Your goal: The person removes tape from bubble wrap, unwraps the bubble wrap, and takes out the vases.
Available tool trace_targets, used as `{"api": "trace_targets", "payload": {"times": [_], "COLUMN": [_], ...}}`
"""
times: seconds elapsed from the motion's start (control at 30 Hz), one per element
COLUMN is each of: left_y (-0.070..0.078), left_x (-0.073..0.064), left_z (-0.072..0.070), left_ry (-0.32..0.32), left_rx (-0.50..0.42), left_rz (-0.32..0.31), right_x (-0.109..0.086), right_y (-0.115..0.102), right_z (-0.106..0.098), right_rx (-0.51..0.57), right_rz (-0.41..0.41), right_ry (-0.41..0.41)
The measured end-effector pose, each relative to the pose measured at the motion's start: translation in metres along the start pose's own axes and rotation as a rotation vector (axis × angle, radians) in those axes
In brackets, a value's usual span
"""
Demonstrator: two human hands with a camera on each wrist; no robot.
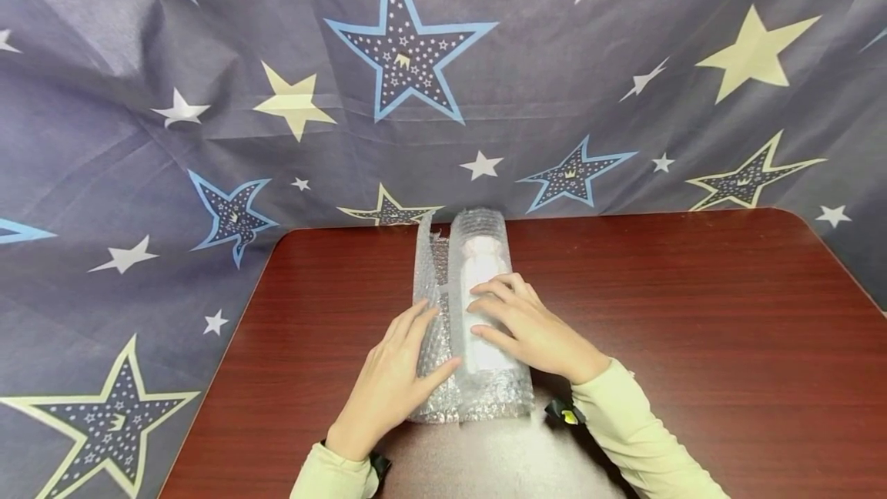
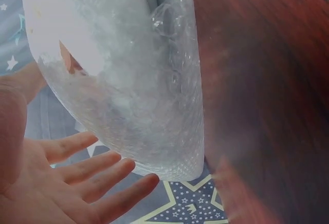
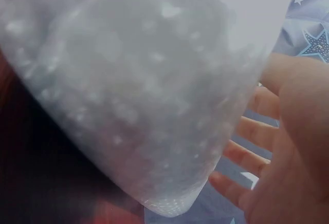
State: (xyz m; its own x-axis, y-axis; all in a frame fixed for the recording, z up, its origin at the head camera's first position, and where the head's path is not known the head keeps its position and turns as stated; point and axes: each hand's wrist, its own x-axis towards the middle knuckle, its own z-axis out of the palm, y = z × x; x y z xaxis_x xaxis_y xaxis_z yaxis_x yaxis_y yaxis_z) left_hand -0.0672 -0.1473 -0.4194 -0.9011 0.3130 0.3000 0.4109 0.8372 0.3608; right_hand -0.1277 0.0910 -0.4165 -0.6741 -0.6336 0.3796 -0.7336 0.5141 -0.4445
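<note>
The bubble wrap (image 1: pixel 495 399) lies between and under the two hands, a white bottle (image 1: pixel 485 249) inside its right-hand fold. The left hand (image 1: pixel 388 380) has its fingers straight and slightly apart, their tips over the wrap's left part, the thumb reaching across toward the bottle. The right hand (image 1: pixel 540 333) lies over the bottle from the right, fingers extended and spread, with the bottle's narrower end showing beyond their tips. Whether either hand presses down cannot be told. Between the two sets of fingertips, the wrap's left part and the fold meet along a lengthwise edge. Any print on the bottle is blurred by the wrap. Beyond the fingers, the cloth (image 1: pixel 624 6) bears stars, some with a small crown (image 1: pixel 402 61) inside. The table (image 1: pixel 693 329) extends past both hands.
</note>
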Motion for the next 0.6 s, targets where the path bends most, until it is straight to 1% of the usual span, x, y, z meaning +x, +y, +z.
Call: {"api": "trace_targets", "payload": {"times": [0.13, 0.23, 0.4, 0.5, 0.6], "left_y": [0.0, 0.0, 0.001, 0.001, 0.001], "left_x": [0.0, 0.0, 0.0, 0.0, 0.0], "left_z": [0.0, 0.0, 0.0, 0.0, -0.002], "left_ry": [0.0, 0.0, 0.005, -0.004, -0.013], "left_rx": [0.001, 0.003, 0.005, 0.005, 0.01], "left_rz": [-0.001, 0.003, 0.011, 0.003, -0.003], "right_x": [-0.001, -0.002, -0.002, -0.002, -0.001], "right_y": [0.0, 0.001, -0.001, -0.004, -0.01], "right_z": [-0.003, -0.004, -0.006, -0.005, -0.005], "right_rx": [-0.002, -0.01, -0.029, -0.073, -0.111], "right_rz": [0.045, 0.061, 0.061, 0.053, 0.028], "right_ry": [-0.007, -0.004, 0.001, -0.002, -0.009]}}
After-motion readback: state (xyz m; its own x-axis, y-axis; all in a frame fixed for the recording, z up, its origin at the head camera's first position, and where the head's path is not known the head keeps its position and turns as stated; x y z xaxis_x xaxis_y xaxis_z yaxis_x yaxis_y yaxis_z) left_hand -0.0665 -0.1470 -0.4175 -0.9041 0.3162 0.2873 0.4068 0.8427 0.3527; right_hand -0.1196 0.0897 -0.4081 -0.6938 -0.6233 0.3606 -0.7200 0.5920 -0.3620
